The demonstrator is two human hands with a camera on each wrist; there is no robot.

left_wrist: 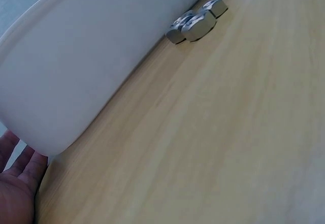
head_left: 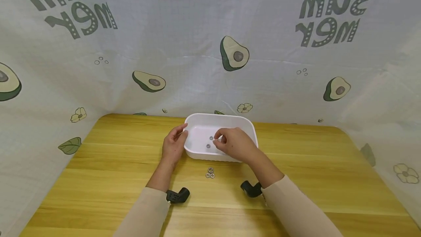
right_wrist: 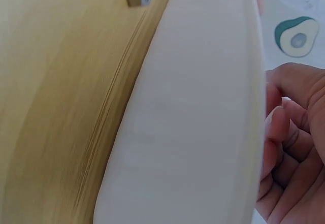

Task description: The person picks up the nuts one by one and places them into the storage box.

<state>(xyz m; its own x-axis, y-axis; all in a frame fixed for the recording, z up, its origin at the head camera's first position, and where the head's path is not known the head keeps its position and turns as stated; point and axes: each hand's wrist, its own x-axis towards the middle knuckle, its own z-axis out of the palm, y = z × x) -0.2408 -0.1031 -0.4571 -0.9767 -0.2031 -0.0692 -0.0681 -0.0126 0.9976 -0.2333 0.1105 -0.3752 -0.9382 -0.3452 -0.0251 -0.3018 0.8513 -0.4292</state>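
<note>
With the left grip, holding the end of the white tub on the wooden tabletop; curling the right grip over the inside, can't tell whether around anything. Spotting two metal nuts loose within, three outer nuts clustered near the front wall. Could bump that trio by tugging the tub carelessly, or drop a nut through too loose a pinch.
</note>
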